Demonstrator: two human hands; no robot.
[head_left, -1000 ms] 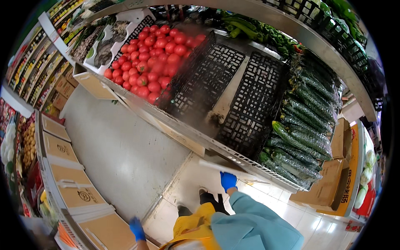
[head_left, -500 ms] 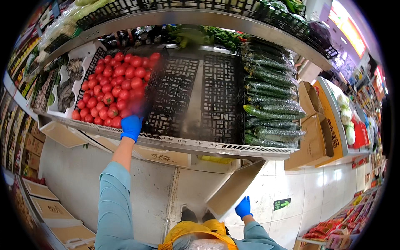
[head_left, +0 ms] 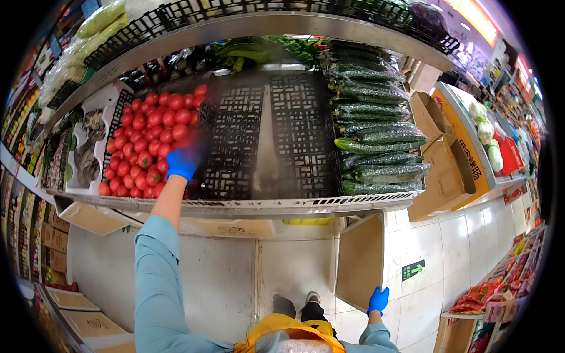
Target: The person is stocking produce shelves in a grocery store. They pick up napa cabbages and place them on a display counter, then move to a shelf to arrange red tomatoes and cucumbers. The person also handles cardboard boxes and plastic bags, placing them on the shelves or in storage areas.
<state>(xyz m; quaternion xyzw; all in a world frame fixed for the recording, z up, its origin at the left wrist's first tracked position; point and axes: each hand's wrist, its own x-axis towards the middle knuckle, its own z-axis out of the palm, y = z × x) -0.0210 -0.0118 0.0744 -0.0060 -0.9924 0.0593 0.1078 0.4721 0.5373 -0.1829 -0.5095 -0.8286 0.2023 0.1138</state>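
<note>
My left hand (head_left: 183, 162), in a blue glove, reaches over the right side of a black crate heaped with red tomatoes (head_left: 144, 138). Its fingers are smeared, so their shape and anything in them cannot be made out. Low on the right, my right hand (head_left: 378, 300), also gloved in blue, is at the outer edge of a tan cabinet door (head_left: 360, 265). That door stands swung out beneath the display shelf, and the fingers curl at its edge.
Right of the tomatoes stand black lattice crates (head_left: 300, 129), then a row of wrapped cucumbers (head_left: 376, 138). A metal shelf (head_left: 265, 29) with more vegetables hangs above. Open cardboard boxes (head_left: 441, 170) are at the right, and snack packets (head_left: 494, 282) fill a rack at the lower right.
My left hand has moved from the crate's front edge further in over the tomatoes. My right hand, apart from the door before, has come to its edge, and the door appears at a different angle.
</note>
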